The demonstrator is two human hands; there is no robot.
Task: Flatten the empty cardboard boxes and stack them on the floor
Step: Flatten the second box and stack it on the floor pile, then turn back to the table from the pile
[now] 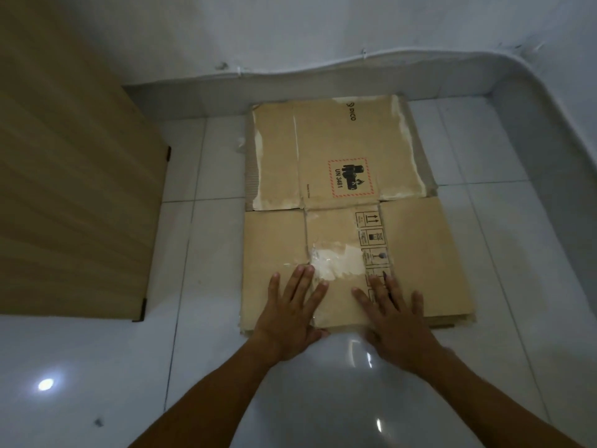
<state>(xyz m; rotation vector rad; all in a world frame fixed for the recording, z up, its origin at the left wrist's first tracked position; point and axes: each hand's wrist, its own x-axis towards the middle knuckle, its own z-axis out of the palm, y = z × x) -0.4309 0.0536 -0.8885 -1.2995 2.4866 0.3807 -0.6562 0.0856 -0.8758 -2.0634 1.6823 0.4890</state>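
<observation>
- Your left hand (287, 313) lies palm-down with fingers spread on the near edge of the flattened cardboard box (342, 205), gripping nothing.
- Your right hand (392, 313) is flat and spread too — pressed on the same near edge, just beside the left, its fingertips reaching the row of handling symbols (371, 234).
- The box lies flat on the white tiled floor (193, 253), its far end close to the wall skirting (323, 82); more cardboard edges show beneath it along the near and right sides.
- A red-bordered UN 3481 label (350, 177) sits on the far half, and a patch of torn tape (336, 261) shines between your hands' fingertips.
- A wooden panel (74, 189) stands to your left, well apart from the box.
</observation>
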